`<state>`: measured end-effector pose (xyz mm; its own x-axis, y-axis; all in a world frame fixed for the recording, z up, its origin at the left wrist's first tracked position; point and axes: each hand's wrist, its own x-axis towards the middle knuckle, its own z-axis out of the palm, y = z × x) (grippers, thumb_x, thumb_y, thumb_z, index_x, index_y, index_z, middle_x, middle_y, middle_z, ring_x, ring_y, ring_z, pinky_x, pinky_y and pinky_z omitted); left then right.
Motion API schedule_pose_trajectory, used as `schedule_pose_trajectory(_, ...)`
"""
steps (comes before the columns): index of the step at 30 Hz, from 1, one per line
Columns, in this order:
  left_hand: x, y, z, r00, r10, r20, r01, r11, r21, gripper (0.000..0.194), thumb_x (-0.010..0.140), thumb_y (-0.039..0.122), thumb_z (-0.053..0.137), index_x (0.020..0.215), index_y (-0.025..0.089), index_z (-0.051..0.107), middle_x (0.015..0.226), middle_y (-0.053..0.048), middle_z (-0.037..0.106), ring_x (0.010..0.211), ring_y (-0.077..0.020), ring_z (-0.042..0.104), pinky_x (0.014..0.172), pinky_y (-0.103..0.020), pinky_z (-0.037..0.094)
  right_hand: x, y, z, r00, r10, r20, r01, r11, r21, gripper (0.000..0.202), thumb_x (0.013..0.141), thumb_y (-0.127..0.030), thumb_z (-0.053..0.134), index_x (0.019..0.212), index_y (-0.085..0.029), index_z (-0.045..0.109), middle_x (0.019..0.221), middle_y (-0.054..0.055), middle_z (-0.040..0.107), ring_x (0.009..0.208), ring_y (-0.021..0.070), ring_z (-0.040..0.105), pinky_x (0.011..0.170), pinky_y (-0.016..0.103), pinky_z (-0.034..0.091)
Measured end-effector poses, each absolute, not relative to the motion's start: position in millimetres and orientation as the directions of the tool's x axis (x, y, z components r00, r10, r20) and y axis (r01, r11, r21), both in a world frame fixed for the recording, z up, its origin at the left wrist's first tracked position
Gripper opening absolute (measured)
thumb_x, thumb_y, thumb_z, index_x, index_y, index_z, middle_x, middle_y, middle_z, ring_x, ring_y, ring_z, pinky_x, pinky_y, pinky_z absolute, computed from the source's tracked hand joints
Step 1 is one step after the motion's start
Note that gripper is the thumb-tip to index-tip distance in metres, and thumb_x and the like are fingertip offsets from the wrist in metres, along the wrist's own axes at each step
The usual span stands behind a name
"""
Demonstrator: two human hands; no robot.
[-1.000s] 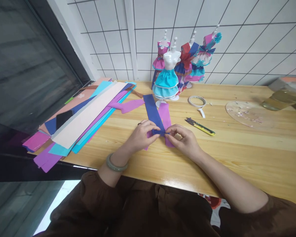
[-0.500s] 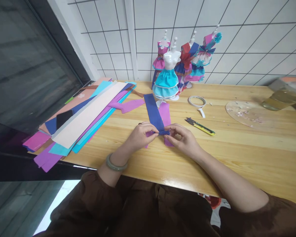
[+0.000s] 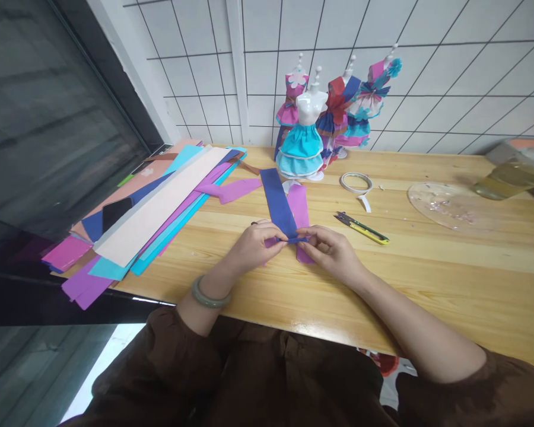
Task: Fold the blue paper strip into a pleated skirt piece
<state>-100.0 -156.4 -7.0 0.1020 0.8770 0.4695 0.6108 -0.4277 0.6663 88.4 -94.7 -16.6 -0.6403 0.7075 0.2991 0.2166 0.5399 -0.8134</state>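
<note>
A dark blue strip point(image 3: 277, 198), paper or thin fabric, runs from the foot of the front dress form towards me. Its near end is folded into a narrow band pinched between both hands. My left hand point(image 3: 257, 244) closes thumb and finger on the band's left side. On its right side, my right hand point(image 3: 331, 250) grips it the same way. Beneath the blue strip and my hands lies a purple strip point(image 3: 299, 207), partly hidden. Just right of my right hand rest black-and-yellow thread snips or a cutter point(image 3: 361, 228).
A pile of coloured strips point(image 3: 160, 213) with a dark phone point(image 3: 116, 213) lies left. Several dressed miniature forms, the front one in a turquoise skirt point(image 3: 299, 151), stand by the tiled wall. A tape roll point(image 3: 356, 182), a clear dish point(image 3: 440, 204) and a jar point(image 3: 511, 175) are right.
The folded near end of the blue strip looks flatter and narrower between my fingers. Both hands stay in nearly the same place.
</note>
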Motion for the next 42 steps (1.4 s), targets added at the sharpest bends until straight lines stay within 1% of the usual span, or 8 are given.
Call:
schedule_pose_trajectory(5,-100,-159,-3,0.036,0.932,0.36,0.504,-0.328,0.799,0.013,0.074,0.023,0.057,0.083,0.017,0.064,0.081,-0.004,0.064,0.078,-0.0141,0.057,0.076,-0.029,0.044,90,-96,-12,-0.626,0.738,0.253,0.185,0.456,-0.871,0.026,0.078,-0.029,0.055,0.101,-0.018,0.059,0.066,0.001,0.056,0.055,0.0117,0.049,0.051,0.025,0.042)
schedule_pose_trajectory(9,-101,-159,-4,0.023,0.977,0.214,0.311,-0.21,0.927,0.02,0.073,0.028,0.058,0.088,0.015,0.06,0.08,-0.004,0.061,0.075,-0.0124,0.056,0.071,-0.026,0.044,90,-94,-11,-0.622,0.754,0.209,0.144,0.372,-0.917,0.023,0.077,-0.031,0.056,0.096,-0.018,0.058,0.072,0.002,0.059,0.06,0.0125,0.052,0.054,0.025,0.043)
schedule_pose_trajectory(15,-103,-156,-5,0.097,0.989,0.109,0.08,-0.117,0.99,0.018,0.074,0.025,0.056,0.087,0.014,0.057,0.072,0.0,0.054,0.066,-0.0088,0.05,0.063,-0.022,0.04,90,-89,-13,-0.681,0.714,0.164,0.111,0.322,-0.94,0.019,0.078,-0.033,0.053,0.089,-0.018,0.055,0.068,0.0,0.054,0.058,0.0116,0.049,0.055,0.025,0.041)
schedule_pose_trajectory(22,-107,-154,-5,0.148,0.987,0.055,0.103,-0.071,0.992,0.019,0.076,0.025,0.051,0.087,0.014,0.062,0.07,-0.001,0.055,0.067,-0.0098,0.051,0.064,-0.023,0.039,88,-90,-6,-0.698,0.71,0.09,0.093,0.214,-0.972,0.02,0.077,-0.035,0.054,0.084,-0.017,0.058,0.072,0.0,0.056,0.062,0.0107,0.05,0.059,0.024,0.04)
schedule_pose_trajectory(27,-107,-153,-6,0.143,0.99,0.005,0.114,-0.022,0.993,0.021,0.076,0.023,0.05,0.089,0.013,0.062,0.067,-0.001,0.055,0.066,-0.0099,0.051,0.063,-0.023,0.039,87,-91,-5,-0.677,0.735,0.039,0.1,0.144,-0.985,0.025,0.073,-0.036,0.057,0.087,-0.016,0.058,0.07,0.0,0.056,0.058,0.0098,0.049,0.056,0.024,0.04)
schedule_pose_trajectory(33,-104,-155,-5,0.112,0.994,0.014,0.037,-0.018,0.999,0.026,0.065,0.027,0.065,0.087,0.013,0.059,0.063,0.003,0.049,0.058,-0.0064,0.045,0.056,-0.02,0.036,83,-90,-17,-0.649,0.752,0.116,0.113,0.247,-0.962,0.029,0.067,-0.032,0.063,0.09,-0.016,0.057,0.061,-0.004,0.045,0.051,0.008,0.041,0.047,0.021,0.035)
schedule_pose_trajectory(36,-103,-155,-7,0.098,0.995,-0.001,0.029,-0.002,1.0,0.031,0.06,0.025,0.069,0.086,0.013,0.058,0.06,0.005,0.044,0.055,-0.0051,0.042,0.053,-0.019,0.035,82,-91,-19,-0.634,0.76,0.143,0.125,0.284,-0.951,0.027,0.069,-0.033,0.062,0.09,-0.016,0.057,0.062,-0.003,0.047,0.052,0.0088,0.043,0.048,0.022,0.037)
schedule_pose_trajectory(42,-103,-153,-8,0.069,0.997,-0.018,0.023,0.017,1.0,0.03,0.059,0.024,0.069,0.085,0.013,0.056,0.061,0.005,0.044,0.056,-0.005,0.044,0.054,-0.018,0.037,83,-89,-21,-0.626,0.761,0.173,0.14,0.328,-0.934,0.025,0.071,-0.033,0.059,0.09,-0.016,0.058,0.065,-0.001,0.052,0.055,0.0103,0.047,0.052,0.023,0.041)
